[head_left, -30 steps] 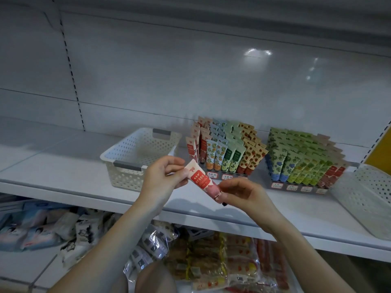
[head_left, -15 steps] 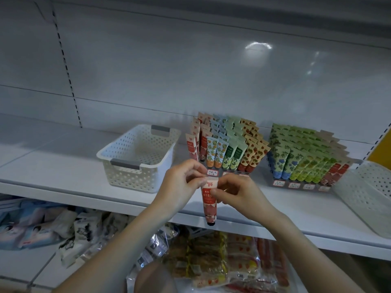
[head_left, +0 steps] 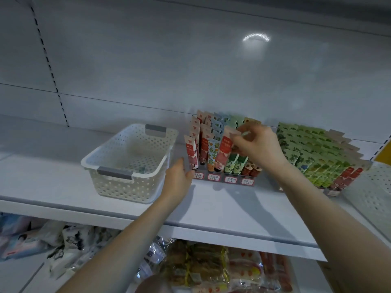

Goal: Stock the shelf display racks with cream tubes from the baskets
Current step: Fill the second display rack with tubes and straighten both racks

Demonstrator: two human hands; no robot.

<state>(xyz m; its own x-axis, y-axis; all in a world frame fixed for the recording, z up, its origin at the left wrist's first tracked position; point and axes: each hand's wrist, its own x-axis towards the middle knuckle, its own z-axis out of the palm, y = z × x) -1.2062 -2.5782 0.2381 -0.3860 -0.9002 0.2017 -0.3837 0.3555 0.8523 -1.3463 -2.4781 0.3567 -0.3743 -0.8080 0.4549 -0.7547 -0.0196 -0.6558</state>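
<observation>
White shelf [head_left: 211, 208] under both hands. Right hand [head_left: 258, 149] pinches red cream tube [head_left: 224, 153] at crimped top, cap down at display rack [head_left: 222, 179] front row. Left hand [head_left: 177, 178] relaxed, empty, between basket [head_left: 127, 188] and rack. Tube likely light, soft; hold stiff crimp.

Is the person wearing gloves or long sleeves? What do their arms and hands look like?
No gloves: the left hand and the right hand are both bare. The left forearm and the right forearm are bare too, with no sleeve in view. I see no watch, bracelet or ring.
</observation>
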